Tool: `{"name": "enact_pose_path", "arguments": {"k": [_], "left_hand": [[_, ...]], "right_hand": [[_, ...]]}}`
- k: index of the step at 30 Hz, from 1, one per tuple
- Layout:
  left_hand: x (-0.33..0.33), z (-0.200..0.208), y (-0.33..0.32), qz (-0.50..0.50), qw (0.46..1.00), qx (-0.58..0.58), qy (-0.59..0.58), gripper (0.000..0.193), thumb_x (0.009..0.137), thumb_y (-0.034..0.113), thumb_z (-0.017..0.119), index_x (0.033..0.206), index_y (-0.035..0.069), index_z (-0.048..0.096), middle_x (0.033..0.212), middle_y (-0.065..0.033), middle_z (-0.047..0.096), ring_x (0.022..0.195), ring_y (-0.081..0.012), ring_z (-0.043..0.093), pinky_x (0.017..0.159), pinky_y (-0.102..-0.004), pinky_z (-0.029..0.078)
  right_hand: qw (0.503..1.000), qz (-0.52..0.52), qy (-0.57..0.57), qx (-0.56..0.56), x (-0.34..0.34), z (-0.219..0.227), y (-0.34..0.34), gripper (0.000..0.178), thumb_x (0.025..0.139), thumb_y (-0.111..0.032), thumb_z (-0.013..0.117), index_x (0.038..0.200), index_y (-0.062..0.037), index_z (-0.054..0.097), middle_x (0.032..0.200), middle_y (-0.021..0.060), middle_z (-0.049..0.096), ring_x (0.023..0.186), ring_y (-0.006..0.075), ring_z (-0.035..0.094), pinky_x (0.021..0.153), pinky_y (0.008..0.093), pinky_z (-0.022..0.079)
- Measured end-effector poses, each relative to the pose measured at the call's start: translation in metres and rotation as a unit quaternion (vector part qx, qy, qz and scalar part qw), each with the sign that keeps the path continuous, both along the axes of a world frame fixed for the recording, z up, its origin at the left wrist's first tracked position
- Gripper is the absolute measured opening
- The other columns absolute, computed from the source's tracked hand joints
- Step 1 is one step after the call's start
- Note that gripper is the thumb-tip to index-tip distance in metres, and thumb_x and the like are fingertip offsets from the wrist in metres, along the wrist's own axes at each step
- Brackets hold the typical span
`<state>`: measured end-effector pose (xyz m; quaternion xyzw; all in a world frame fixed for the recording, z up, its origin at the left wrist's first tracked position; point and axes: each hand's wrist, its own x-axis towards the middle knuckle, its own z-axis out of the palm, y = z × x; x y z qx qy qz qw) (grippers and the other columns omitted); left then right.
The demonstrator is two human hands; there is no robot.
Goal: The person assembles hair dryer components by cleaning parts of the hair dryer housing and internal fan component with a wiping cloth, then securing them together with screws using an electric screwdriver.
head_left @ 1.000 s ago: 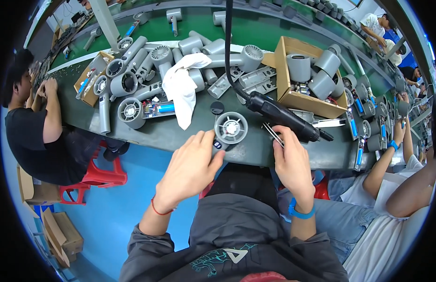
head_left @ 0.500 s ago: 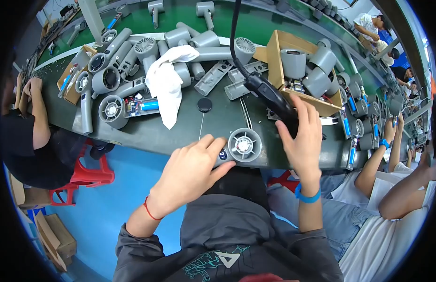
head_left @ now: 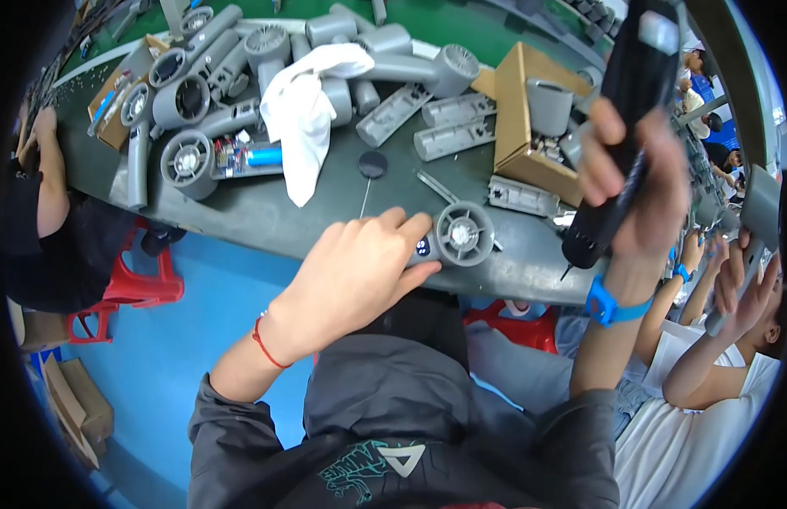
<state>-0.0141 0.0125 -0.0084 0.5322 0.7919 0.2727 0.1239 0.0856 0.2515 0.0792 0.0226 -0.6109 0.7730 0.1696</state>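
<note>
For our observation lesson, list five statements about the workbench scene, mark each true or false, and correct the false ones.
1. The right hand grips a black electric screwdriver. True.
2. The left hand holds a white cloth. False: it holds a gray fan.
3. Metal tweezers lie on the bench. True.
4. The screwdriver's tip touches the fan. False: it is apart, to the fan's right.
5. A black disc lies on the bench. True.
</note>
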Motion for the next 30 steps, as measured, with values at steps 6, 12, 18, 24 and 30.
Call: {"name": "enact_pose_path", "arguments": {"k": [6,12,18,24,30], "left_hand": [[0.000,-0.005,0.001,0.011,0.999,0.022,-0.028,0.033,0.085,0.026,0.073,0.104,0.003,0.061,0.078,-0.0141,0.059,0.070,-0.0382,0.060,0.059,-0.0463,0.045],[0.003,-0.009,-0.003,0.021,0.998,0.055,-0.037,0.031,0.084,0.025,0.073,0.103,0.004,0.062,0.075,-0.0139,0.059,0.066,-0.0371,0.061,0.056,-0.0448,0.045],[0.002,-0.008,-0.003,0.024,0.998,0.036,-0.050,0.029,0.086,0.027,0.072,0.103,0.005,0.061,0.075,-0.0130,0.060,0.066,-0.0355,0.063,0.055,-0.0436,0.046],[0.001,-0.005,-0.002,0.015,0.998,0.011,-0.060,0.029,0.087,0.027,0.070,0.104,0.005,0.059,0.076,-0.0131,0.060,0.065,-0.0358,0.062,0.055,-0.0433,0.047],[0.002,-0.006,-0.002,0.021,0.998,0.019,-0.060,0.029,0.087,0.026,0.070,0.103,0.005,0.059,0.077,-0.0133,0.060,0.065,-0.0362,0.062,0.056,-0.0442,0.047]], "right_hand": [[0.996,0.043,0.052,0.065,-0.029,0.020,-0.039,0.088,0.095,-0.068,0.042,0.143,0.0052,0.034,0.074,0.0010,0.046,0.050,0.0103,0.042,0.047,0.0249,0.040],[0.990,0.000,0.133,0.052,-0.030,-0.015,-0.058,0.089,0.090,-0.072,0.047,0.137,0.0027,0.042,0.069,0.0000,0.047,0.047,0.0102,0.042,0.045,0.0254,0.040],[0.983,-0.017,0.176,0.052,-0.031,-0.029,-0.049,0.084,0.084,-0.075,0.055,0.124,-0.0018,0.050,0.066,-0.0018,0.049,0.045,0.0080,0.043,0.043,0.0241,0.040],[0.983,0.008,0.169,0.073,-0.029,-0.027,-0.046,0.078,0.087,-0.071,0.052,0.123,-0.0028,0.050,0.065,-0.0025,0.048,0.045,0.0078,0.043,0.043,0.0232,0.040],[0.962,0.150,0.177,0.145,-0.042,-0.023,-0.031,0.071,0.091,-0.068,0.048,0.121,-0.0039,0.051,0.065,-0.0021,0.048,0.045,0.0081,0.042,0.043,0.0227,0.039]]}}
